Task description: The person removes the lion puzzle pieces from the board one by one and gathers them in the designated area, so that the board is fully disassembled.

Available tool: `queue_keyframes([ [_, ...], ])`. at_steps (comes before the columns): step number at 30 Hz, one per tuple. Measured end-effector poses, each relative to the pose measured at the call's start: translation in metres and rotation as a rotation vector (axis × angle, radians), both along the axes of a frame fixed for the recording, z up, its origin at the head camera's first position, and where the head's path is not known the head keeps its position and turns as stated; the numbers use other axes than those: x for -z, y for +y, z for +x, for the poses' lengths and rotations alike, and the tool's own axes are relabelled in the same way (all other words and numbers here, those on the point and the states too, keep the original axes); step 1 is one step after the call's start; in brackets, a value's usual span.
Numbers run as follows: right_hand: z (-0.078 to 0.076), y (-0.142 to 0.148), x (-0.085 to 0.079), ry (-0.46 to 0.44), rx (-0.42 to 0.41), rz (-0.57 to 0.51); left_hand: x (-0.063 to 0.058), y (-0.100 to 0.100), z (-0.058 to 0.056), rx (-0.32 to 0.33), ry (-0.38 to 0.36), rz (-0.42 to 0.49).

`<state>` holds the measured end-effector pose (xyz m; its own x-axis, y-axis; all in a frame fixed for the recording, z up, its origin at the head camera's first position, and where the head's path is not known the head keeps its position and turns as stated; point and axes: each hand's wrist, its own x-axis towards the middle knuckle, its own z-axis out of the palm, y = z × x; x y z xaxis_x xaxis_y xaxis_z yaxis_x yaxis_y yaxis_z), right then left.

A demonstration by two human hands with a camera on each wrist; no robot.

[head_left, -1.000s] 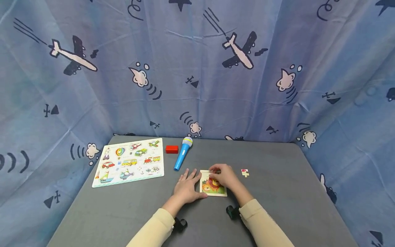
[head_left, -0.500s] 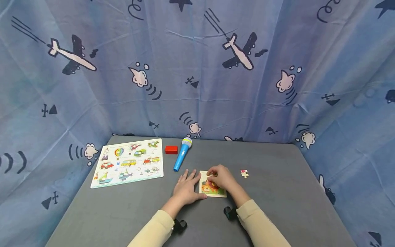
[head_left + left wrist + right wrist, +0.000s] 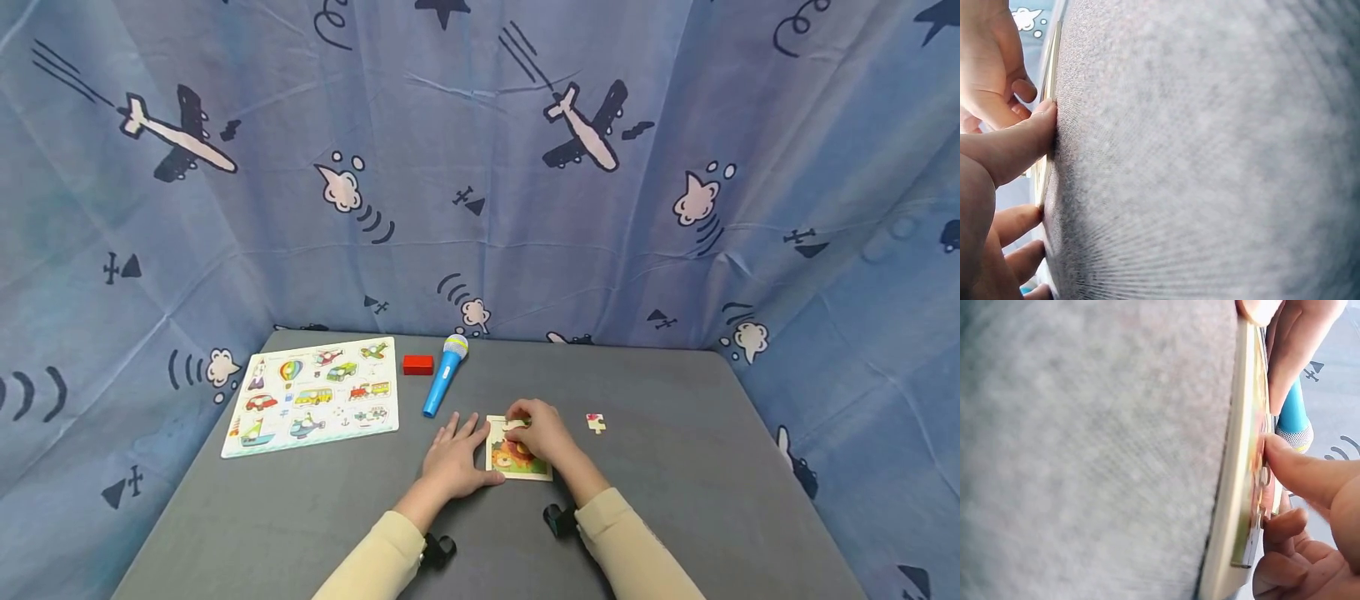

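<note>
A small square jigsaw puzzle (image 3: 517, 467) with a lion picture and a pale frame lies in the middle of the table. My left hand (image 3: 452, 461) spreads along its left side, thumb at the lower-left edge and forefinger near the upper-left corner. In the left wrist view, the left thumb (image 3: 1029, 139) touches the frame's rim. Over the puzzle's upper right, my right hand (image 3: 542, 429) pinches a puzzle piece (image 3: 1265, 476) between thumb and fingers, low against the board; the hand partly hides it. A loose puzzle piece (image 3: 596, 423), cream with a pink patch, lies to the right.
Behind the left hand lies a blue toy microphone (image 3: 444, 379), with a red block (image 3: 417, 365) beside it. A large vehicle picture board (image 3: 311, 398) occupies the table's far left. A blue patterned curtain (image 3: 480, 167) hangs along the grey table's back edge (image 3: 637, 346).
My right hand shifts slightly left over the puzzle and stays low on it. The left hand and the loose piece stay in place.
</note>
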<state>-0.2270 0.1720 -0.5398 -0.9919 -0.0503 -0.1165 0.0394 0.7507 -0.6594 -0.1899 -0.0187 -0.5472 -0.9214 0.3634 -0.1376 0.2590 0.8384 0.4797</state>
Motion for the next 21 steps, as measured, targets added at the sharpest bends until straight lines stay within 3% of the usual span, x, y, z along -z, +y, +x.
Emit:
queue_keyframes([
  [3,0.000,-0.001,-0.002,-0.007,0.029,-0.023,0.000,0.000,0.000,-0.004,0.005,-0.001],
  [10,0.002,0.004,-0.005,0.006,0.007,-0.003,0.002,0.001,-0.001,-0.005,0.011,-0.008],
  [21,0.000,0.020,-0.013,0.035,0.078,-0.124,0.002,0.002,0.000,-0.001,0.016,-0.006],
])
